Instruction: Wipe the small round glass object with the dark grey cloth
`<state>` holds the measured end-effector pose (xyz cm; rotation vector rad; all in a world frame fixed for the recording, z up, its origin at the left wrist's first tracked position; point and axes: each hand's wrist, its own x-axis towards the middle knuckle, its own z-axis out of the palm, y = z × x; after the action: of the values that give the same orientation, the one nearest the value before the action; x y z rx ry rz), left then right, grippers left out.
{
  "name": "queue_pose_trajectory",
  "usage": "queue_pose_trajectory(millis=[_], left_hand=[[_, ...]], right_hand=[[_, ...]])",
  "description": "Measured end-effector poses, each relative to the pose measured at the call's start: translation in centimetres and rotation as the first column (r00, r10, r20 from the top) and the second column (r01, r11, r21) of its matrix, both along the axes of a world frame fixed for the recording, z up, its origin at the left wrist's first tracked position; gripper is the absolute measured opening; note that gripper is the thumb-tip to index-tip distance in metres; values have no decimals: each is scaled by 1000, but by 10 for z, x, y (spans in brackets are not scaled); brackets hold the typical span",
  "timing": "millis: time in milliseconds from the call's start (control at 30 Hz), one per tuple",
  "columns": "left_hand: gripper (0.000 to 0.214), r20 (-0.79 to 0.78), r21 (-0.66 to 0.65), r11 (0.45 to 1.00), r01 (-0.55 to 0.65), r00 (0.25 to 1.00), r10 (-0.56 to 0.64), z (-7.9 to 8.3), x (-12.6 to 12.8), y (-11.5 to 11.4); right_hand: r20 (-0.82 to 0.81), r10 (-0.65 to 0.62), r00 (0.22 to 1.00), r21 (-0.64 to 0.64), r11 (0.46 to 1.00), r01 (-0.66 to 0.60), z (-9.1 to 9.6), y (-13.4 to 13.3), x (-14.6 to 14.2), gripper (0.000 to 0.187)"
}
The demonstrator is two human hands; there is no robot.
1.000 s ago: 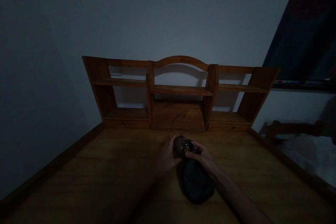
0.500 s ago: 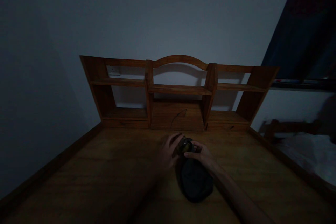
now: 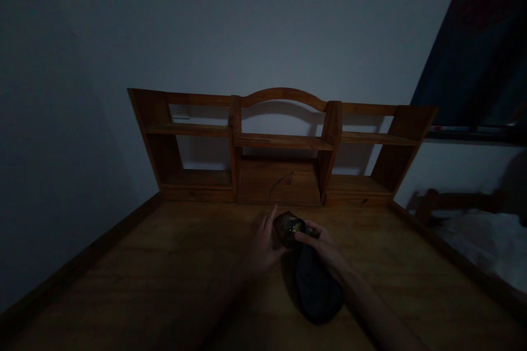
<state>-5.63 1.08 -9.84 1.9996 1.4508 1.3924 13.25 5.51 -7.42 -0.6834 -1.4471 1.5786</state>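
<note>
My right hand is closed, thumb and fingers pinching a glossy dark object with a yellowish glint and a brownish part at its left. Its kind is too dim to make out. My left hand is at the left of that object, fingers stretched and thumb apart; whether it touches the brownish side cannot be told. A soft-looking black pouch-like thing extends from below the glossy object toward me, beside my right wrist. The right fingers partly hide where the two meet.
A wooden desk lies under my hands, with raised edges left and right. At its back stands a wooden shelf unit against the wall. A thin dark curved line shows on its middle panel. White bedding is at the right.
My left fingers have lifted off the glossy object and straightened. The object has turned, showing more of its brownish side. The black pouch-like thing has shifted slightly right and toward me.
</note>
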Motion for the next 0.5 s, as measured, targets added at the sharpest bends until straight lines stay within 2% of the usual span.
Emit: queue_pose_trajectory(millis=[100,200,267,333,400,500], left_hand=[[97,163,-118,986,116,982,-96,1,5,-2],[88,337,-140,960,243,923,-184,6,8,-6],[89,362,-142,959,245,914,-181,8,9,-7],[94,285,-128,979,158,951,-116,9,7,-7],[93,141,-65,996,64,989,-55,10,5,-7],[77,-47,36,998,53,998,-51,13,2,-8]], right_hand=[[-17,0,1000,-11,1000,-1,-1,0,0,33],[-4,-11,1000,-11,1000,11,-3,0,-1,33],[-2,-5,1000,-14,1000,5,-4,0,-2,34],[-11,4,1000,-18,1000,-4,-5,1,-2,35],[-23,8,1000,-19,1000,-9,-5,2,-3,35],[-12,-7,1000,-8,1000,7,-4,4,-3,36]])
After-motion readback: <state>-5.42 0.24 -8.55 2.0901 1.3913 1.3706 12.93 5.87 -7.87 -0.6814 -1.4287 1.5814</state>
